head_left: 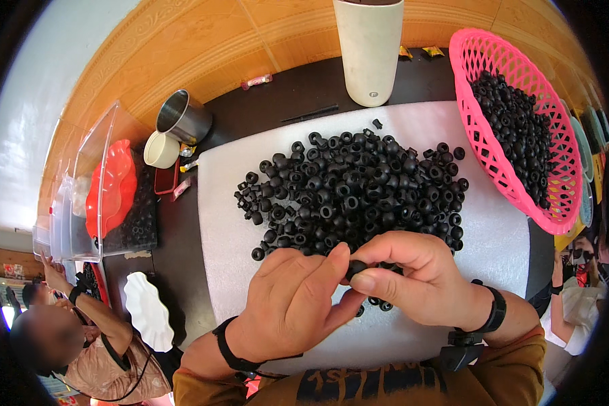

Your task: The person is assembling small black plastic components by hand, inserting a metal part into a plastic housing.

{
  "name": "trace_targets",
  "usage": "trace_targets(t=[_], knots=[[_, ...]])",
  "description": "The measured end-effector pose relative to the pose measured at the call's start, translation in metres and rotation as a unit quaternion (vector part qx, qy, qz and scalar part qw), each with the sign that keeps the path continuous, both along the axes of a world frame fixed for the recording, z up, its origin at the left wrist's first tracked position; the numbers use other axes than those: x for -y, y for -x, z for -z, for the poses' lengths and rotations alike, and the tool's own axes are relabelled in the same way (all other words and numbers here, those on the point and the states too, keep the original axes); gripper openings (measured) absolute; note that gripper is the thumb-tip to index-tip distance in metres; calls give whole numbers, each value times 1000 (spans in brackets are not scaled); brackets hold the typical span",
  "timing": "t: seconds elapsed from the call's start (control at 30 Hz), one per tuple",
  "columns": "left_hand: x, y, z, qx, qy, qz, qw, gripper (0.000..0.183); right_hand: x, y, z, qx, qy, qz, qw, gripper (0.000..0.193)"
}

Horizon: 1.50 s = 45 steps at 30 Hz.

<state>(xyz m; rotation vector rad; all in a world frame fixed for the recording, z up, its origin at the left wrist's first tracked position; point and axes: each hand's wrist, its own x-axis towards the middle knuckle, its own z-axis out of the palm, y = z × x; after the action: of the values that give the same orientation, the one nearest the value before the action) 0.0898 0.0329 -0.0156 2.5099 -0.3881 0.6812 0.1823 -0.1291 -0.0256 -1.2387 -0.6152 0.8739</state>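
Observation:
Above a white foam sheet [230,243], my left hand [294,298] and my right hand [419,277] meet at the near side of a heap of small black parts [358,193]. Between the fingertips of both is one small black round part [356,268], pinched by my right thumb and index finger. My left thumb and index finger close on it from the other side. More black parts show under my right hand, partly hidden by it. The heaped parts look like hollow balls with a hole and a short collar.
A pink lattice basket [477,128] with many black parts stands at the right. Behind the sheet is a tall white cylinder [370,57]. A metal cup [181,118], clear box [91,196], red wavy dish [111,189] and white scalloped dish [147,311] stand left. People sit at both sides.

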Motion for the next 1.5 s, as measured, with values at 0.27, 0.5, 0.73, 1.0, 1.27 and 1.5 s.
trace_targets(t=[0.27,0.5,0.73,1.0,1.27,1.5], knots=[[-4,-1,18,91,-81,-10,992,36,-1,6,1,-84,10,-18,996,15],[-12,-2,15,89,-52,19,994,36,0,3,-2,-45,15,-38,998,17],[-7,2,14,34,-10,-8,999,45,-2,-2,-2,90,6,-69,993,21],[-9,1,9,63,-73,-34,995,35,-4,-2,1,177,-20,-50,983,20],[-10,4,6,18,-174,-4,985,29,2,-9,-2,32,51,-143,988,19],[-12,7,11,0,-125,25,992,29,1,-1,2,-134,54,-156,977,21]])
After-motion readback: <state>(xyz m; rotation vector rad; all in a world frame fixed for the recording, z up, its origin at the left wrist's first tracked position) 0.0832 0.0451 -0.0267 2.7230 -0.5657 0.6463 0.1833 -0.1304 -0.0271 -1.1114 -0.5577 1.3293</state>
